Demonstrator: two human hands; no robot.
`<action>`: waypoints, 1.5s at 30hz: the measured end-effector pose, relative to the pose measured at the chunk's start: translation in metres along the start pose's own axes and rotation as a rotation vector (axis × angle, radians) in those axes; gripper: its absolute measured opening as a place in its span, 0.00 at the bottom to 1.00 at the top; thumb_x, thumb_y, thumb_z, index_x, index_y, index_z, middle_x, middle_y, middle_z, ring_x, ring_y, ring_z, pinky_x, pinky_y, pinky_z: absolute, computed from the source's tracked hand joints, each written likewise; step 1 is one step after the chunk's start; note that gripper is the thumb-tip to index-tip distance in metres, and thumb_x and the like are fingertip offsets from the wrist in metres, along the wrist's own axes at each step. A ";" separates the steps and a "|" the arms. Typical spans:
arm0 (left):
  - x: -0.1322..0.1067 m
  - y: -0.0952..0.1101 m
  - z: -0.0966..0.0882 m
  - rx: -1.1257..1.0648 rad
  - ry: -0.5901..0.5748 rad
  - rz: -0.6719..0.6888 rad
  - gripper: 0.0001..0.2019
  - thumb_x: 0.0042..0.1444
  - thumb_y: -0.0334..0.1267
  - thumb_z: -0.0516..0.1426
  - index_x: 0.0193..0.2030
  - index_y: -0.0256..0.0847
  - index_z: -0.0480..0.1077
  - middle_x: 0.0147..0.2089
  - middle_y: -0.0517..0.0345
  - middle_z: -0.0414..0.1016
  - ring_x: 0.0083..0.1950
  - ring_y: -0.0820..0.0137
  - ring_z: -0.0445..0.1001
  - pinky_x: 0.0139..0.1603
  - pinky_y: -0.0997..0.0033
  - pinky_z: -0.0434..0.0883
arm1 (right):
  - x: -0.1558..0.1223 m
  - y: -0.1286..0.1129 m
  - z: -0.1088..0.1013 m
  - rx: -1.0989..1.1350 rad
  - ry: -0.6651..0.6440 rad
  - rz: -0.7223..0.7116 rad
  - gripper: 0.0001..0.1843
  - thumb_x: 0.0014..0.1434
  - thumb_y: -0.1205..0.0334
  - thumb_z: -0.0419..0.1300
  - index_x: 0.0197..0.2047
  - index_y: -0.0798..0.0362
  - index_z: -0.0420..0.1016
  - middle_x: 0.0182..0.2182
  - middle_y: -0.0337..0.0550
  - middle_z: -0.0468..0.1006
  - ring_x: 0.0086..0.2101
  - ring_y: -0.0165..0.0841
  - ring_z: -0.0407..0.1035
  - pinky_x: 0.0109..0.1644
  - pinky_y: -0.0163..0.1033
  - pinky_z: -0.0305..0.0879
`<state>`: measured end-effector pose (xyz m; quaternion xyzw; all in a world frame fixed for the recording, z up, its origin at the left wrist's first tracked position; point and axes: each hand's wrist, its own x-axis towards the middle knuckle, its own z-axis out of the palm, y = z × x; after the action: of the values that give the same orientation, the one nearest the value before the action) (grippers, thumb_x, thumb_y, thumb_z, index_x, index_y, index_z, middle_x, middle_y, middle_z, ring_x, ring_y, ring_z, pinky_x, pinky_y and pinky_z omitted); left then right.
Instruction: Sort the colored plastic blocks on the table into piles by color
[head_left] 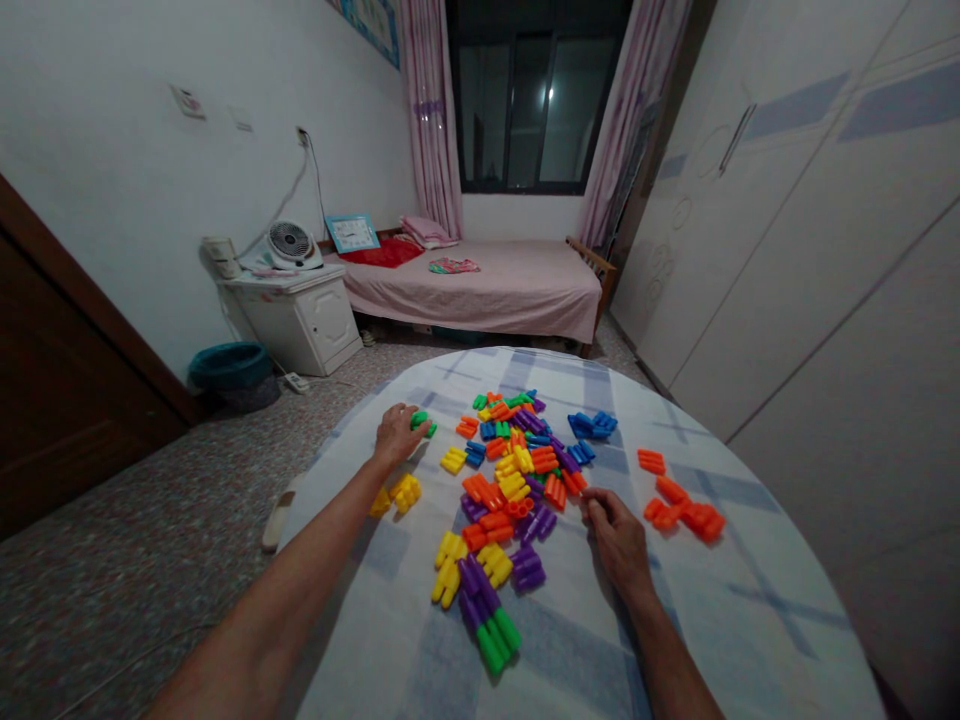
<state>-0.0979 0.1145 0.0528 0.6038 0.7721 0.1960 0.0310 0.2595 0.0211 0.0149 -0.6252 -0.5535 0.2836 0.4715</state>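
Observation:
On the left side of the round table, my left hand (pixel 397 436) has its fingers closed on a green toy building block (pixel 424 424), which is partly covered by them. Yellow blocks (pixel 406 492) lie nearer me, beside my left forearm. My right hand (pixel 618 540) is at the right edge of the mixed pile, fingers curled and thumb drawn in. Its fingertips are against or just beside an orange block (pixel 574 483); whether they grip it I cannot tell. Several yellow, orange, purple, blue and green blocks make up the pile (pixel 517 460) between my hands.
Orange blocks (pixel 701 520) form a group on the right, and blue blocks (pixel 592 425) sit behind the pile's right side. Joined purple and green blocks (pixel 487 615) lie nearest me. A checked cloth (pixel 577 660) covers the table. Beyond stand a bed (pixel 480 290) and a white cabinet (pixel 315 320).

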 end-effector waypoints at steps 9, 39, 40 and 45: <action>-0.027 -0.011 -0.034 0.352 -0.226 -0.017 0.33 0.49 0.52 0.59 0.60 0.42 0.58 0.56 0.44 0.61 0.48 0.57 0.72 0.41 0.65 0.70 | -0.001 -0.004 0.000 -0.040 -0.001 0.000 0.17 0.53 0.53 0.50 0.38 0.53 0.74 0.25 0.40 0.74 0.26 0.33 0.67 0.31 0.36 0.60; -0.004 0.136 0.046 0.058 -0.238 0.566 0.11 0.55 0.34 0.53 0.42 0.38 0.74 0.45 0.46 0.71 0.47 0.59 0.71 0.46 0.63 0.68 | 0.003 0.006 0.002 -0.013 -0.039 -0.002 0.15 0.55 0.54 0.49 0.36 0.53 0.72 0.24 0.38 0.71 0.26 0.32 0.66 0.31 0.35 0.59; -0.003 0.137 0.049 0.050 -0.238 0.556 0.11 0.55 0.33 0.53 0.41 0.38 0.74 0.44 0.46 0.71 0.47 0.60 0.71 0.46 0.63 0.68 | 0.003 0.006 0.002 -0.017 -0.040 0.000 0.15 0.55 0.54 0.49 0.36 0.53 0.72 0.24 0.38 0.71 0.27 0.32 0.66 0.32 0.35 0.58; 0.001 0.137 0.052 -0.034 -0.208 0.493 0.12 0.52 0.32 0.55 0.44 0.41 0.70 0.45 0.53 0.71 0.48 0.66 0.70 0.47 0.70 0.67 | 0.003 0.006 0.001 -0.023 -0.050 0.011 0.15 0.56 0.54 0.49 0.37 0.53 0.72 0.24 0.38 0.72 0.27 0.32 0.67 0.31 0.35 0.59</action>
<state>0.0427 0.1560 0.0518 0.7899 0.5909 0.1476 0.0718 0.2620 0.0249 0.0096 -0.6264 -0.5646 0.2955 0.4490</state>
